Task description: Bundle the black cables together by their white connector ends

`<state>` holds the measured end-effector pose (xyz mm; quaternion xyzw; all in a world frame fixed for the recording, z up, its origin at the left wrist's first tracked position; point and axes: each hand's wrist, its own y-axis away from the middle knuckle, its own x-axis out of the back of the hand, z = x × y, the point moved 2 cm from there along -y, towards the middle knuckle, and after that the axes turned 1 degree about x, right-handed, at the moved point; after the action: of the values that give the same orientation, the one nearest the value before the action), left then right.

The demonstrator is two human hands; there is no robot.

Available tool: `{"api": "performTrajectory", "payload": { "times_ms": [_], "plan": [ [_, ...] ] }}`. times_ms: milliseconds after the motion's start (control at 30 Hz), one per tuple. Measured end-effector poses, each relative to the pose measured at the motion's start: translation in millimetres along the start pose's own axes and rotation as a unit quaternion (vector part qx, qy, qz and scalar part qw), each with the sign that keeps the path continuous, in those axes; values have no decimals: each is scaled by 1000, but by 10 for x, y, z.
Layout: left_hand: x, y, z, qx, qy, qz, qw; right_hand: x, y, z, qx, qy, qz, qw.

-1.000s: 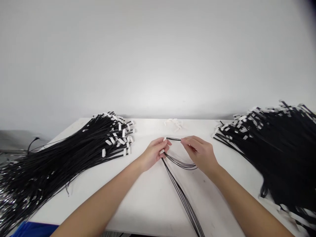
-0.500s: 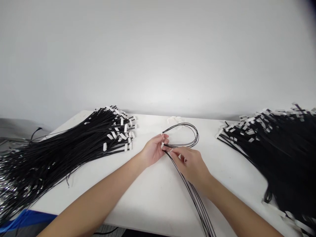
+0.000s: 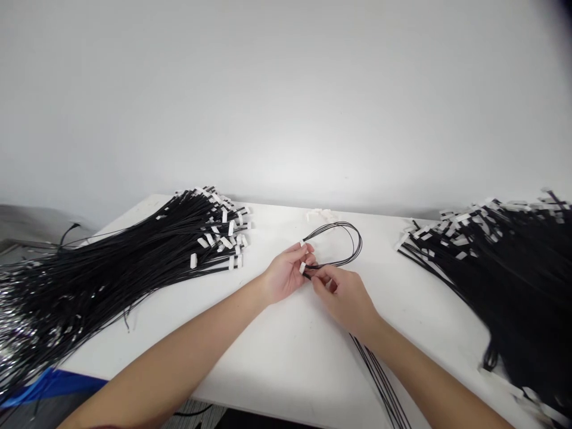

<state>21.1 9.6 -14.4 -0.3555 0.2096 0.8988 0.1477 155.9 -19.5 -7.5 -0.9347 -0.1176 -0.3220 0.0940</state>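
Near the middle of the table, my left hand (image 3: 288, 274) is closed on a black wire harness, with white connectors at its fingers. One white connector (image 3: 302, 268) shows by the fingertips, and another lies at the thumb. From there the thin black wires (image 3: 353, 238) curve out in a loop to the right and come back. My right hand (image 3: 346, 298) pinches the wires just right of that connector, thumb and index finger together. Below the right wrist, loose wires (image 3: 378, 381) run down past the table's front edge.
A large heap of black wires with white connectors (image 3: 147, 250) lies on the left of the white table (image 3: 268, 351). Another heap (image 3: 504, 280) covers the right side. Several small white connectors (image 3: 320, 214) lie at the back, by the wall (image 3: 286, 101).
My right thumb and index finger have closed on the wires beside the connector. The loose wires below have shifted right. The whole view has moved slightly.
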Motion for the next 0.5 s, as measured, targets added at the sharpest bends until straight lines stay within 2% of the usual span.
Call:
{"api": "performTrajectory", "payload": {
  "times_ms": [167, 267, 333, 400, 500],
  "plan": [
    [-9, -6, -1, -26, -13, 0, 1000, -37, 23, -35, 54, 143, 57, 987],
    [-11, -7, 0, -44, -16, 6, 999, -40, 34, -63, 77, 169, 64, 981],
    [-10, -6, 1, -46, -18, 14, 999, -10, 29, -66, 50, 121, 22, 991],
    [-5, -8, 5, -52, -19, 23, 998, 59, 19, -62, -3, 15, -48, 999],
    [17, -23, 15, -64, -13, 35, 997, 247, 5, -63, -94, -182, -132, 970]
  ]
}}
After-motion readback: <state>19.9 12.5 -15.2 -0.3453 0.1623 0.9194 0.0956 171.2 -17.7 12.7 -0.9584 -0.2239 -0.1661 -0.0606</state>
